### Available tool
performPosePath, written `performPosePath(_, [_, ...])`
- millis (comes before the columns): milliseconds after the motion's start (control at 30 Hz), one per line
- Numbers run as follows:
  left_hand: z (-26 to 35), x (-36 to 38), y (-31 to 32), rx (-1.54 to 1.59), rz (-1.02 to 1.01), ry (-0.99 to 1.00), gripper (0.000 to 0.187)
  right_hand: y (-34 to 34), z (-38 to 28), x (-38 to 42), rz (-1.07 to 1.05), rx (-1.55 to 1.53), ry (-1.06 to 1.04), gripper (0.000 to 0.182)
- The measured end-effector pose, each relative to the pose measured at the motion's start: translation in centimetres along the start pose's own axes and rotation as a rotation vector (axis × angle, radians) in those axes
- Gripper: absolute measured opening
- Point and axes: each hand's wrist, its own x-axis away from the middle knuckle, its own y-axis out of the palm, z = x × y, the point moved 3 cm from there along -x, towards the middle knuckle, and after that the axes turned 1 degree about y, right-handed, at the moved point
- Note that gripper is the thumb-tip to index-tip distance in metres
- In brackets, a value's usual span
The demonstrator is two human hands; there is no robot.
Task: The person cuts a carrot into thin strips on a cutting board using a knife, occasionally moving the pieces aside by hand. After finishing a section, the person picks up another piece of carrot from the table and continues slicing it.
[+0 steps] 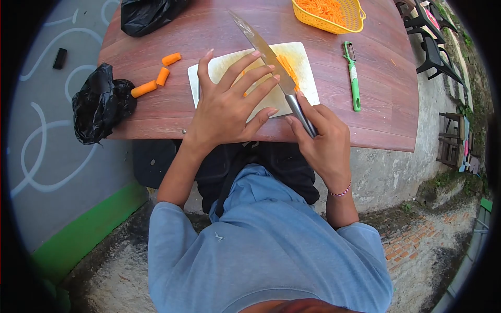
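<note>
My right hand (326,141) grips the steel handle of a large kitchen knife (270,58). The blade slants up and left across a white cutting board (309,86), its tip reaching past the board's far edge. Over the board's left half, my left hand (224,107) is spread with nothing in it, its fingertips close to the blade. Thin strips of carrot (287,72) lie on the board along the blade's right side, and bits of orange show between the left fingers.
Several carrot pieces (163,76) lie left of the board, beside a black plastic bag (99,107). Another black bag (148,15) sits at the far left. A green-handled peeler (354,83) is on the right; a yellow basket (315,19) holds shredded carrot (324,9) on the wooden table (386,99).
</note>
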Motion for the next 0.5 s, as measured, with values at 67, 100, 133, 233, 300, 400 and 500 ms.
performPosePath(67, [-0.2, -0.4, 0.1, -0.011, -0.022, 0.001, 0.051, -0.3, -0.2, 0.3, 0.021, 0.019, -0.029, 0.046])
performPosePath(100, [-0.4, -0.6, 0.2, -0.02, -0.042, -0.002, 0.052, -0.4, -0.2, 0.4, 0.011, 0.042, -0.046, 0.046])
performPosePath(133, [-0.6, -0.8, 0.4, -0.021, -0.043, 0.002, 0.052, -0.5, -0.2, 0.5, 0.001, 0.065, -0.062, 0.047])
performPosePath(233, [-0.8, -1.4, 1.4, -0.05, -0.104, 0.002, 0.054, -0.4, 0.1, 1.1, 0.002, 0.078, -0.114, 0.049])
performPosePath(300, [-0.7, -2.0, 1.8, -0.066, -0.135, 0.036, 0.059, -0.3, 0.4, 1.2, 0.017, 0.077, -0.115, 0.05])
performPosePath(400, [-0.7, -2.8, 2.5, -0.067, -0.062, 0.084, 0.063, -0.5, 0.5, 1.3, 0.027, 0.081, -0.111, 0.052])
performPosePath(500, [-0.7, -3.5, 2.8, -0.06, -0.08, 0.101, 0.068, -0.5, 0.7, 1.3, 0.019, 0.085, -0.102, 0.052])
